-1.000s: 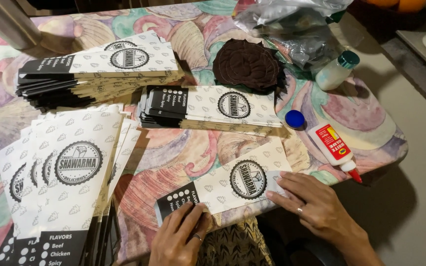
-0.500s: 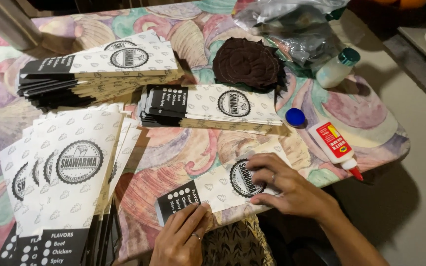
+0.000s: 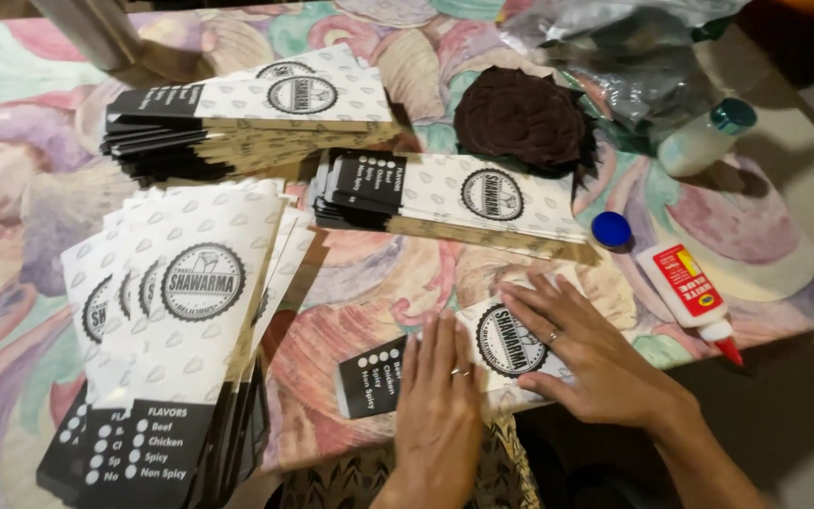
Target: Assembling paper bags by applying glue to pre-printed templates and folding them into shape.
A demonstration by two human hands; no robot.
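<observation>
A folded white paper sleeve (image 3: 511, 341) with a black end and a round black emblem lies near the table's front edge. My left hand (image 3: 440, 396) lies flat on its middle, fingers together and pointing away. My right hand (image 3: 581, 353) presses flat on its right part, fingers spread across the emblem's top and side. Neither hand grips anything. Each hand wears a ring.
Stacks of the same sleeves sit at the back left (image 3: 247, 113), in the middle (image 3: 454, 198) and fanned at the left (image 3: 181, 320). A glue bottle (image 3: 691, 294), its blue cap (image 3: 611, 229), a dark brown cloth (image 3: 522, 118), a white bottle (image 3: 704, 141) and a plastic bag (image 3: 633, 47) lie to the right.
My right hand slid left from the sleeve's right end onto its emblem. My left hand moved up from the black end to lie flat on the sleeve's middle.
</observation>
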